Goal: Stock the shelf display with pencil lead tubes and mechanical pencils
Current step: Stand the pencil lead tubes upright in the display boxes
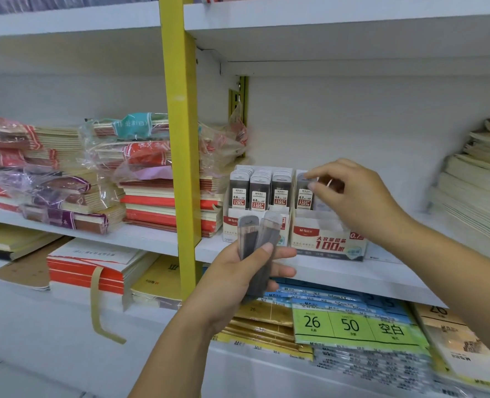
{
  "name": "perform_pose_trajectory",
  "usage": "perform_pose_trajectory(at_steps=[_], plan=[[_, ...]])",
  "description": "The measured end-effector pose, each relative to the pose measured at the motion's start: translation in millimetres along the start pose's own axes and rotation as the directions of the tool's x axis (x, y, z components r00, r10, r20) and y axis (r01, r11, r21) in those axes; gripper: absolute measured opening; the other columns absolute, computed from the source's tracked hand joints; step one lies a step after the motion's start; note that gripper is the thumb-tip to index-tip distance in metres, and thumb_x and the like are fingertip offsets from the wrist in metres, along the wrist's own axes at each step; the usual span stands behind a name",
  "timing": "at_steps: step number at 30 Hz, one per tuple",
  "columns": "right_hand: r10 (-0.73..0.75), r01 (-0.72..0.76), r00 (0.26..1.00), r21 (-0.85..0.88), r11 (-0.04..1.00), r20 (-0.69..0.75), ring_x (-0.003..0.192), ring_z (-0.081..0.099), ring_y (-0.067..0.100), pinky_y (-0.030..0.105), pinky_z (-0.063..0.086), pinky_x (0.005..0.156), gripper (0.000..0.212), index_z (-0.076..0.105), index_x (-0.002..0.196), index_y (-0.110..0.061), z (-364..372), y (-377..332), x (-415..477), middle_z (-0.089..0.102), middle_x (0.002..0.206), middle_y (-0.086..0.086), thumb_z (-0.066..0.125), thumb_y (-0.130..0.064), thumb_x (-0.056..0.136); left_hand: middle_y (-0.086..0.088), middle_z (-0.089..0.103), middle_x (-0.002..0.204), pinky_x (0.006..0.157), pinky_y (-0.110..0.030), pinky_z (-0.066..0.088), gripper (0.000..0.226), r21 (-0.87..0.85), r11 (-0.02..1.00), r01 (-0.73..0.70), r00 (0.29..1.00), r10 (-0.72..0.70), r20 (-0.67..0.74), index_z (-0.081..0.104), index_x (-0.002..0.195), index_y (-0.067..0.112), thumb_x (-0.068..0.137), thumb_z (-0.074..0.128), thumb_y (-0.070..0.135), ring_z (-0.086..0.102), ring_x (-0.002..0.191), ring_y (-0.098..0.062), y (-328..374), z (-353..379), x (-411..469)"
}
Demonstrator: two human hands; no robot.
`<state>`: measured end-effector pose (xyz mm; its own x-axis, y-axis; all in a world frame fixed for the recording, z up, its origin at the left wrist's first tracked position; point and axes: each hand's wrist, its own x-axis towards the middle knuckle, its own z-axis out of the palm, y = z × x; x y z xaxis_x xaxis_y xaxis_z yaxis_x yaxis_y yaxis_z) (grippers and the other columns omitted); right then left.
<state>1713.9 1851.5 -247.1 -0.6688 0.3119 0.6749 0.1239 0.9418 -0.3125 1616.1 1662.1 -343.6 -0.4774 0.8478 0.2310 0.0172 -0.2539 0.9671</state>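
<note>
Grey translucent lead tubes, a small bunch, stood fanned in the left hand, its fingers and thumb closed around them in front of the shelf edge. The right hand pinched the top of a single tube marked "0.7", which stood in the right display box printed "100" and "0.7". Just beside it, the left display box held rows of tubes labelled "0.5" and "100". A yellow upright post stood near the boxes, with wrapped notebook stacks beyond it. Below, a green card read "26" and "50".
</note>
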Motion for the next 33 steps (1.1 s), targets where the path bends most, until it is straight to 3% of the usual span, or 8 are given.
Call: perform_pose_trajectory(at_steps=[3, 6, 10, 15, 19, 24, 29, 33], plan=[[-0.016, -0.036, 0.978, 0.246, 0.969, 0.207, 0.082, 0.056, -0.004, 0.006, 0.044, 0.067, 0.019, 0.064, 0.106, -0.048, -0.5, -21.3, -24.2, 0.062, 0.1, -0.019, 0.06, -0.041, 0.088, -0.003, 0.076, 0.115, 0.068, -0.021, 0.056, 0.023, -0.016, 1.0, -0.012, 1.0, 0.013, 0.027, 0.063, 0.123, 0.028, 0.102, 0.053, 0.03, 0.074, 0.098, -0.019, 3.7, 5.7, -2.8], [-0.015, -0.115, 0.942, 0.367, 0.923, 0.334, 0.07, 0.056, -0.002, 0.012, 0.047, 0.066, 0.023, 0.067, 0.113, -0.039, 5.6, -26.9, -38.0, 0.067, 0.09, -0.019, 0.063, -0.032, 0.091, -0.002, 0.076, 0.115, 0.07, -0.021, 0.057, 0.023, -0.005, 1.0, -0.009, 0.999, 0.009, 0.053, 0.065, 0.12, 0.029, 0.1, 0.056, 0.034, 0.074, 0.099, -0.018, 4.5, 9.2, -4.4], [0.043, -0.262, 0.929, 0.573, 0.777, 0.367, 0.061, 0.061, 0.009, 0.02, 0.052, 0.061, 0.016, 0.068, 0.102, -0.02, 1.5, -25.1, -39.0, 0.069, 0.07, -0.002, 0.061, -0.009, 0.093, -0.002, 0.074, 0.119, 0.071, -0.022, 0.057, 0.044, -0.018, 0.999, 0.03, 0.996, -0.028, 0.09, 0.064, 0.124, 0.028, 0.086, 0.063, 0.051, 0.073, 0.101, -0.018, 1.3, 8.3, -3.9], [0.051, -0.276, 0.938, 0.647, 0.711, 0.343, 0.084, 0.071, 0.02, 0.027, 0.057, 0.076, 0.012, 0.067, 0.101, -0.017, -13.1, -13.3, -37.2, 0.074, 0.093, 0.004, 0.064, -0.014, 0.089, 0.004, 0.077, 0.101, 0.055, -0.021, 0.044, 0.041, -0.029, 0.996, 0.086, 0.996, -0.086, 0.006, 0.072, 0.109, 0.036, 0.079, 0.073, 0.063, 0.065, 0.067, -0.007, -0.7, 6.1, -3.8], [0.116, -0.292, 0.948, 0.659, 0.693, 0.298, 0.088, 0.072, 0.013, 0.017, 0.055, 0.073, 0.013, 0.069, 0.1, -0.019, -5.6, -8.0, -44.5, 0.075, 0.099, -0.002, 0.066, -0.013, 0.089, 0.017, 0.072, 0.078, 0.054, -0.014, 0.048, 0.031, 0.076, 0.997, -0.012, 0.982, 0.026, -0.187, 0.07, 0.099, 0.051, 0.079, 0.084, 0.032, 0.057, 0.054, 0.0, -6.0, 10.5, 2.5], [0.216, -0.368, 0.93, 0.741, 0.562, 0.299, 0.091, 0.072, 0.028, 0.035, 0.058, 0.082, 0.035, 0.057, 0.116, -0.017, 2.5, -3.3, -46.5, 0.076, 0.097, 0.009, 0.07, -0.012, 0.084, 0.03, 0.071, 0.089, 0.054, -0.008, 0.048, 0.042, 0.178, 0.981, -0.071, 0.945, 0.123, -0.302, 0.064, 0.094, 0.059, 0.077, 0.086, 0.026, 0.063, 0.074, 0.012, -11.0, 16.1, 6.9], [0.223, -0.362, 0.932, 0.715, 0.598, 0.286, 0.083, 0.074, 0.028, 0.027, 0.06, 0.065, 0.04, 0.058, 0.107, -0.009, 0.7, -5.2, -44.6, 0.077, 0.091, 0.007, 0.073, -0.025, 0.073, 0.032, 0.071, 0.09, 0.055, -0.007, 0.048, 0.034, 0.197, 0.98, -0.022, 0.954, 0.08, -0.29, 0.064, 0.097, 0.055, 0.081, 0.082, 0.031, 0.064, 0.073, 0.01, -10.9, 14.3, 10.2], [0.265, -0.242, 0.963, 0.604, 0.759, 0.053, 0.072, 0.073, 0.02, 0.035, 0.055, 0.069, 0.019, 0.061, 0.098, -0.023, -15.5, 3.3, -26.3, 0.077, 0.088, -0.004, 0.071, -0.026, 0.083, 0.02, 0.067, 0.064, 0.046, -0.011, 0.04, 0.02, 0.176, 0.984, 0.004, 0.964, 0.042, -0.261, 0.059, 0.115, 0.027, 0.1, 0.054, 0.04, 0.046, 0.045, 0.001, -9.3, 13.3, 12.3]])
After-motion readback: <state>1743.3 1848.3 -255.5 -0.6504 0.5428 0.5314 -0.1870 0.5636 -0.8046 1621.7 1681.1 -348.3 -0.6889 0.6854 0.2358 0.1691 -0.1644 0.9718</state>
